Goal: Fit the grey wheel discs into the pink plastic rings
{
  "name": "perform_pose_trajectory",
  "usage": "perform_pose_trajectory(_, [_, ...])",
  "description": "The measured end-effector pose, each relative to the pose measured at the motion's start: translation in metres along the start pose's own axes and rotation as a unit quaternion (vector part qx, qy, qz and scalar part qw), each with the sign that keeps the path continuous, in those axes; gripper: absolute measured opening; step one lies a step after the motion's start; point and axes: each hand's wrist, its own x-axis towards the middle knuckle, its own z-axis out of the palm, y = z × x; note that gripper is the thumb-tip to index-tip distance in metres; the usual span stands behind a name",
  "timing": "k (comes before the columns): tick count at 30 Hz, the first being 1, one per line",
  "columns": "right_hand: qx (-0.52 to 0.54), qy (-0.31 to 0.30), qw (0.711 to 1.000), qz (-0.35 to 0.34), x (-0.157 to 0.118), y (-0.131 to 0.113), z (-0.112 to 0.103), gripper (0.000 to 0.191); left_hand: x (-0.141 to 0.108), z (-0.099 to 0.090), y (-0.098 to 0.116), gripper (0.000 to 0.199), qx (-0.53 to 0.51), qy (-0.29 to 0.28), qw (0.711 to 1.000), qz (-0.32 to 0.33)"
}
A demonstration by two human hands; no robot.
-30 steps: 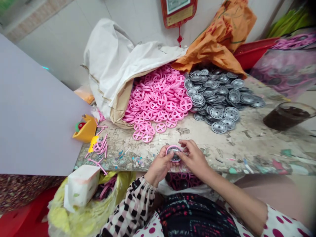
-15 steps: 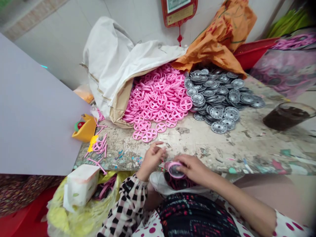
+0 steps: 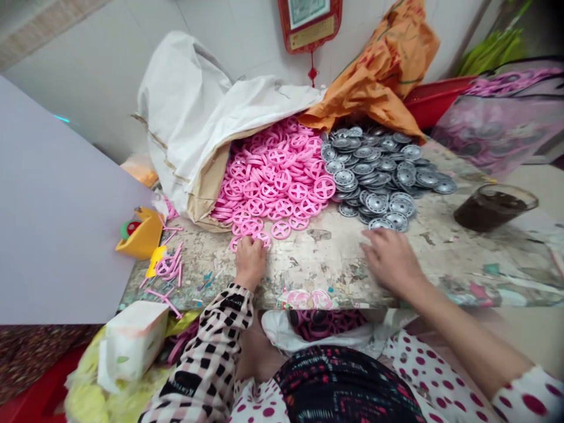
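Observation:
A heap of pink plastic rings with crossed spokes (image 3: 282, 176) spills from a white sack. My left hand (image 3: 250, 262) is at the heap's near edge, its fingers curled down and closed on a pink spoked ring (image 3: 263, 237). To the right lies a pile of grey plastic discs (image 3: 374, 167) with slotted rims. My right hand (image 3: 394, 261), slightly blurred, reaches to the nearest grey disc (image 3: 381, 224), fingers apart and nothing visible in them. Below the table edge, an open white bag (image 3: 282, 332) on my lap holds pink-and-dark assembled pieces (image 3: 328, 323).
The white sack (image 3: 189, 106) and an orange sack (image 3: 374, 82) stand behind the heaps. A glass of dark drink (image 3: 489, 208) is on the right. Loose pink parts (image 3: 170, 267) and a yellow cup-like piece (image 3: 143, 235) lie left. A white container (image 3: 136, 332) sits below the table.
My right hand let go of a pink-and-grey piece over the lap bag and moved up right to the grey discs. My left hand moved up left to the pink rings.

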Motion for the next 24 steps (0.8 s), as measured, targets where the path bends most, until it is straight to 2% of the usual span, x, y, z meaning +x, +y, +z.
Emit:
perform_pose_trajectory(1, [-0.044, 0.007, 0.998, 0.041, 0.006, 0.012, 0.002, 0.041, 0.000, 0.000, -0.001, 0.016, -0.001, 0.005, 1.000, 0.010])
perform_pose_trajectory(3, [-0.101, 0.005, 0.992, 0.080, 0.015, 0.028, 0.007, 0.042, -0.003, -0.001, 0.000, 0.014, -0.031, 0.019, 0.999, 0.024])
perform_pose_trajectory(5, [-0.121, -0.012, 0.990, 0.069, 0.017, 0.031, 0.011, 0.041, -0.008, -0.004, 0.006, 0.010, -0.110, 0.037, 0.993, 0.018])
perform_pose_trajectory(7, [-0.122, -0.038, 0.991, 0.046, 0.017, 0.025, 0.014, 0.040, -0.014, -0.008, 0.018, 0.007, -0.255, 0.051, 0.965, -0.023])
perform_pose_trajectory(8, [-0.118, -0.052, 0.991, 0.041, 0.017, 0.021, 0.015, 0.040, -0.017, -0.010, 0.025, 0.008, -0.349, 0.046, 0.934, -0.057])
perform_pose_trajectory(9, [-0.110, -0.066, 0.991, 0.041, 0.018, 0.016, 0.016, 0.040, -0.020, -0.012, 0.032, 0.010, -0.453, 0.029, 0.886, -0.096])
perform_pose_trajectory(10, [-0.100, -0.079, 0.991, 0.043, 0.020, 0.012, 0.016, 0.040, -0.023, -0.013, 0.040, 0.014, -0.557, 0.001, 0.819, -0.138])
perform_pose_trajectory(12, [-0.077, -0.104, 0.990, 0.049, 0.026, 0.007, 0.016, 0.040, -0.029, -0.016, 0.055, 0.020, -0.716, -0.075, 0.660, -0.214])
perform_pose_trajectory(14, [-0.058, -0.129, 0.989, 0.052, 0.036, 0.006, 0.016, 0.041, -0.034, -0.018, 0.068, 0.023, -0.797, -0.147, 0.520, -0.268])
perform_pose_trajectory(15, [-0.047, -0.141, 0.987, 0.054, 0.041, 0.007, 0.017, 0.043, -0.037, -0.018, 0.072, 0.023, -0.816, -0.175, 0.469, -0.288])
perform_pose_trajectory(16, [-0.032, -0.154, 0.986, 0.056, 0.045, 0.008, 0.018, 0.045, -0.040, -0.018, 0.076, 0.023, -0.827, -0.197, 0.431, -0.302])
perform_pose_trajectory(17, [-0.010, -0.165, 0.985, 0.056, 0.050, 0.010, 0.019, 0.047, -0.042, -0.018, 0.079, 0.022, -0.832, -0.212, 0.404, -0.315])
perform_pose_trajectory(19, [0.044, -0.185, 0.980, 0.057, 0.057, 0.015, 0.021, 0.052, -0.046, -0.016, 0.083, 0.020, -0.838, -0.225, 0.368, -0.335])
perform_pose_trajectory(22, [0.121, -0.169, 0.975, 0.076, 0.059, 0.016, 0.023, 0.048, -0.049, -0.014, 0.085, 0.019, -0.839, -0.221, 0.348, -0.356])
perform_pose_trajectory(24, [0.196, -0.130, 0.966, 0.105, 0.054, 0.009, 0.022, 0.034, -0.049, -0.014, 0.086, 0.018, -0.838, -0.216, 0.347, -0.362])
